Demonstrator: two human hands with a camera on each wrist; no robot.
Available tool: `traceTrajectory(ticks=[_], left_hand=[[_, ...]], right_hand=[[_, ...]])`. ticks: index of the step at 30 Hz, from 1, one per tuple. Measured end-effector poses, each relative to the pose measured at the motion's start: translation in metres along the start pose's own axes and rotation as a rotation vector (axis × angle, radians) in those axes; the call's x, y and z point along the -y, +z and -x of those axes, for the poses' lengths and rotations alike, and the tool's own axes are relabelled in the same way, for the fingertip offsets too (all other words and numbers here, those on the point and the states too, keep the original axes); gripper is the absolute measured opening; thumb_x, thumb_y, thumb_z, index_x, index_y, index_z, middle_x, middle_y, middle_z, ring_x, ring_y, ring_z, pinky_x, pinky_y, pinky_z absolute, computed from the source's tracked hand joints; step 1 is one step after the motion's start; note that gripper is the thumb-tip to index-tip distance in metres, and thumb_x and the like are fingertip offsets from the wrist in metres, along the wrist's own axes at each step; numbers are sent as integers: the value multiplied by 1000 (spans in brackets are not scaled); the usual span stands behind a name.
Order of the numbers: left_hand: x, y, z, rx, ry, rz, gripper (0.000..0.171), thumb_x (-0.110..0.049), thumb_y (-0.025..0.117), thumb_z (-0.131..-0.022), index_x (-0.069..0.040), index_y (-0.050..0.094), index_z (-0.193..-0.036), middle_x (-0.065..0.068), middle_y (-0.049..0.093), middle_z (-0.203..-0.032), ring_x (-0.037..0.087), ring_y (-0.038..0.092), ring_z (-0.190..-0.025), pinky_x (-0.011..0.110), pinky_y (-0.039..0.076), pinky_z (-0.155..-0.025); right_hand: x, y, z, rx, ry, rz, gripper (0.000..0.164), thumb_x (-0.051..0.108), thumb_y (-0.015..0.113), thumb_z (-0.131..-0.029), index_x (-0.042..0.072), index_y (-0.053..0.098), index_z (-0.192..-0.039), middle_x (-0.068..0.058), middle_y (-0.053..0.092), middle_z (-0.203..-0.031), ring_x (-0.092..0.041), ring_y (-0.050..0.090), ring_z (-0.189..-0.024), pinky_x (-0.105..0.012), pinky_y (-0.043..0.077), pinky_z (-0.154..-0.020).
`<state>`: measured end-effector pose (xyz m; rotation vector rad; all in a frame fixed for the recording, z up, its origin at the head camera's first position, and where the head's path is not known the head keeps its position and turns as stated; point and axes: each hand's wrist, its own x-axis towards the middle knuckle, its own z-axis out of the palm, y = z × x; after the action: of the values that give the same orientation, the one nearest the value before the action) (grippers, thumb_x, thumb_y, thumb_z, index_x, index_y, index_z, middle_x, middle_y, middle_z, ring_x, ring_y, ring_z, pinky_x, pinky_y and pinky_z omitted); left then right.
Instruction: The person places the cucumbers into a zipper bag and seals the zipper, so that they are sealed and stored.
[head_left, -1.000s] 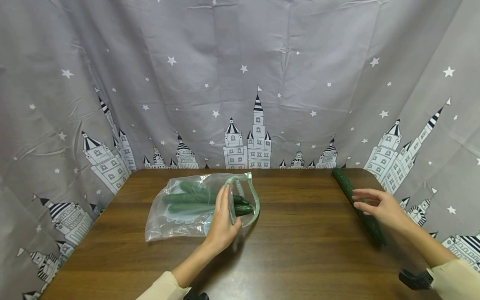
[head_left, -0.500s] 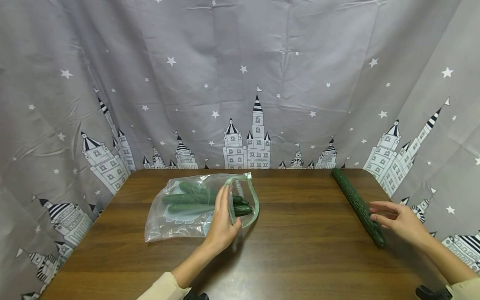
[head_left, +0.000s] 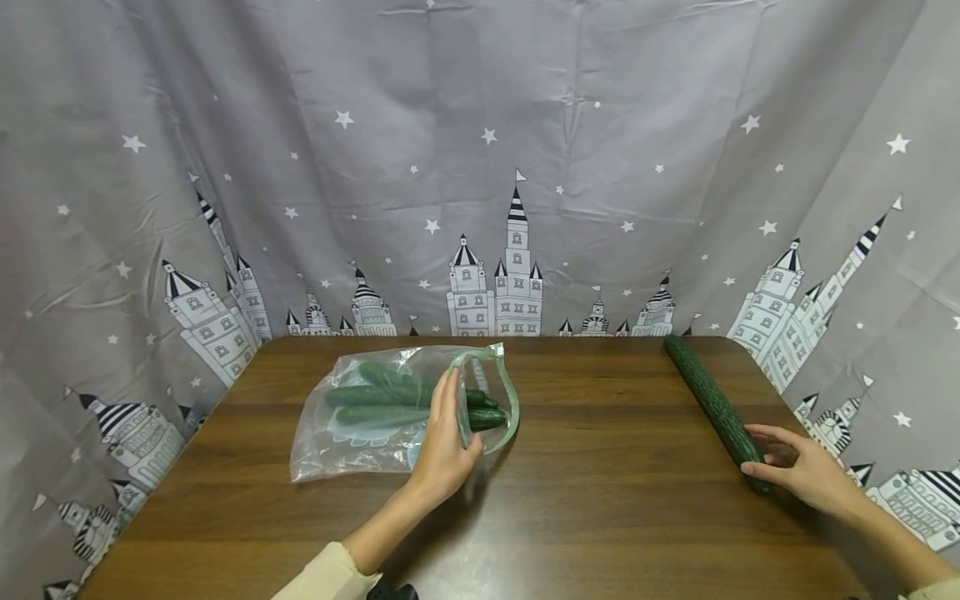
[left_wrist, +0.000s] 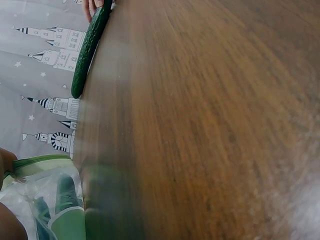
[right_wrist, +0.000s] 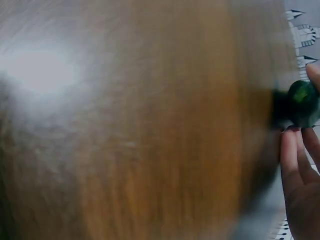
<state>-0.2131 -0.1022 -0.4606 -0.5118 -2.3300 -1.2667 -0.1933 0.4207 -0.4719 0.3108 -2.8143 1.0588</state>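
Observation:
My left hand (head_left: 442, 454) holds the near rim of a clear plastic zip bag (head_left: 318, 454) at its mouth. The bag lies on its side with its green-edged opening facing right; a green slider (head_left: 497, 351) sits at the top corner. Inside lie cucumbers (head_left: 486, 419), their ends towards the mouth. On the right, my right hand (head_left: 806, 479) grips the near end of a long loose cucumber (head_left: 705, 392), thumb on one side and fingers on the other. The right wrist view shows that cucumber's end (right_wrist: 303, 104) between thumb and fingers.
Both hands work over a brown wooden table (head_left: 600, 500). A grey curtain (head_left: 637, 125) printed with castles and stars hangs behind the table and along both sides. The loose cucumber's far end reaches the table's back edge.
My right hand has moved towards me along the loose cucumber and now grips its near end. My left hand and the bag have stayed in place.

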Motion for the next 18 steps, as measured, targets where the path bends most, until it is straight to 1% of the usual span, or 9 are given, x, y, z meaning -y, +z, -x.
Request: traceTrajectory(ticks=[1, 2, 5, 9, 12, 14, 15, 16, 18], left_hand=[[0, 0, 0, 3, 0, 3, 109, 19, 72, -70, 2, 17, -162, 24, 18, -166, 43, 33, -145, 50, 37, -115], [0, 0, 0, 6, 1, 5, 109, 19, 72, -70, 2, 17, -162, 24, 18, -166, 43, 32, -145, 50, 36, -116], [1, 0, -1, 9, -3, 9, 109, 18, 72, -71, 2, 16, -162, 24, 17, -166, 42, 32, -146, 50, 35, -116], [1, -1, -1, 5, -9, 11, 109, 18, 72, -70, 2, 16, -162, 23, 17, -166, 43, 32, -145, 50, 37, -115], [1, -1, 0, 6, -12, 18, 109, 19, 72, -70, 1, 16, -163, 22, 17, -166, 43, 33, -145, 50, 39, -114], [1, 0, 0, 7, -11, 22, 109, 20, 71, -71, 1, 16, -163, 22, 17, -167, 43, 34, -145, 50, 41, -113], [1, 0, 0, 9, -14, 24, 109, 19, 71, -71, 1, 16, -163, 21, 16, -167, 43, 34, -145, 50, 41, -112], [1, 0, 0, 10, -13, 25, 109, 19, 71, -71, 1, 16, -163, 21, 16, -167, 43, 34, -145, 50, 41, -112], [1, 1, 0, 12, -15, 25, 109, 19, 71, -71, 1, 16, -163, 21, 16, -167, 43, 34, -145, 49, 41, -113]], right_hand=[[-1, 1, 0, 4, -16, 12, 62, 15, 85, -85, -7, 57, -137, -30, 66, -121, 5, 61, -91, -21, 54, -70], [-2, 2, 0, 11, -31, -3, 65, 12, 86, -83, -7, 55, -137, -31, 64, -123, 4, 60, -92, -21, 55, -70], [-4, 5, 0, 12, -67, -17, 72, 8, 90, -78, -6, 52, -138, -27, 65, -118, 3, 60, -92, -20, 54, -71], [-4, 7, 1, 22, -78, -15, 78, 7, 91, -75, -5, 49, -139, -28, 64, -119, 5, 58, -92, -19, 53, -72], [-4, 8, 2, 8, -68, 20, 76, 9, 91, -74, -9, 51, -137, -31, 64, -121, 7, 56, -93, -14, 51, -74], [-4, 7, 3, -5, -50, 53, 72, 10, 90, -76, -13, 54, -134, -31, 67, -115, -2, 62, -93, -15, 51, -74], [-3, 5, 3, -11, -34, 83, 70, 12, 89, -77, -14, 56, -133, -31, 68, -113, -8, 65, -94, -17, 51, -74], [-3, 4, 4, -21, -14, 118, 68, 15, 89, -78, -14, 58, -131, -31, 69, -112, -17, 68, -96, -22, 52, -75], [-2, 0, 4, -26, 37, 145, 64, 18, 86, -82, -15, 59, -131, -34, 68, -111, -38, 68, -100, -36, 53, -79]])
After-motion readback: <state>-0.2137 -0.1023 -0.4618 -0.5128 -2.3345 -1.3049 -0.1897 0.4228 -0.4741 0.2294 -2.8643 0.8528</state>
